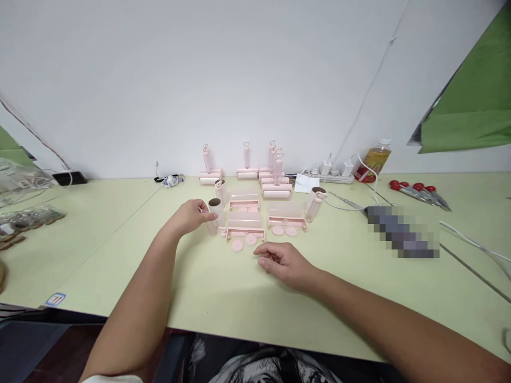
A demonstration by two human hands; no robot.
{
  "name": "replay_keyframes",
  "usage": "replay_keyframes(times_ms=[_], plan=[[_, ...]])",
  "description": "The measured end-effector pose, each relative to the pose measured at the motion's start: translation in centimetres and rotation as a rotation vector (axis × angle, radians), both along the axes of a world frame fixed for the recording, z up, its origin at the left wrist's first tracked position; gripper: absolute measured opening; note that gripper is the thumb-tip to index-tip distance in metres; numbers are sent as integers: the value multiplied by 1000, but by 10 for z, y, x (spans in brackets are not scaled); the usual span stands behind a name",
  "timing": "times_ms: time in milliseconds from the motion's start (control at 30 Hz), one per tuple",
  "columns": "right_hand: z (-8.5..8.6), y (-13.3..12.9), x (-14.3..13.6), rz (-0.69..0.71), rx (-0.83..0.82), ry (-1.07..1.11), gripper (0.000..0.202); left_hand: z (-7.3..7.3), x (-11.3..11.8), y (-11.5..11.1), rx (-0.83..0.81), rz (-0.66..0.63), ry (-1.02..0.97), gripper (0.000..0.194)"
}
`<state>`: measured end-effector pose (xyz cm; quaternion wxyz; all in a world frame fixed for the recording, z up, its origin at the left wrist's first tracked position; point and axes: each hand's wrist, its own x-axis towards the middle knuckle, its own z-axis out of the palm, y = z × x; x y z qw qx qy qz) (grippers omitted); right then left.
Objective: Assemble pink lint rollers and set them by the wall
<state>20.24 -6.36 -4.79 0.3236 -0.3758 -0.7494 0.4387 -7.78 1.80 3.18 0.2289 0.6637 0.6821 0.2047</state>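
Note:
My left hand (192, 217) is closed around the upper end of a translucent pink handle (211, 227), its thumb against a white paper roll (217, 217) with a brown core. My right hand (285, 261) hovers low over the table, empty, fingers loosely bent and apart. Just beyond it lie two round pink end caps (237, 245) in front of an open pink roller case (246, 234) with a clear cover (244, 219). A second open case (287, 222) sits to the right, with two more caps (278, 230) before it. Behind them is a third case (244, 205).
Several closed pink lint rollers (276, 191) with upright handles stand along the wall. Another roll and handle (315, 206) stand at right. Further right are a power strip (339, 179), a drink bottle (373, 162), red-ended tools (419, 192) and a blurred dark object (403, 234).

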Motion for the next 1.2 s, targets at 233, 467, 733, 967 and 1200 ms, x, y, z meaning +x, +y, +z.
replay_keyframes(times_ms=[233,467,733,967,1200], plan=[[2,0,-1,-10,12,-29,22,-4,-3,3,-56,-31,2,43],[3,0,-1,-16,-73,-9,19,4,-19,1,-151,-101,-153,49],[-2,2,-2,3,-86,20,18,-17,-29,31,217,375,-383,45],[1,1,-3,9,-82,14,19,-55,-34,50,141,492,-200,28],[-1,2,-4,-6,-54,4,19,-58,-36,53,89,427,-121,23]])
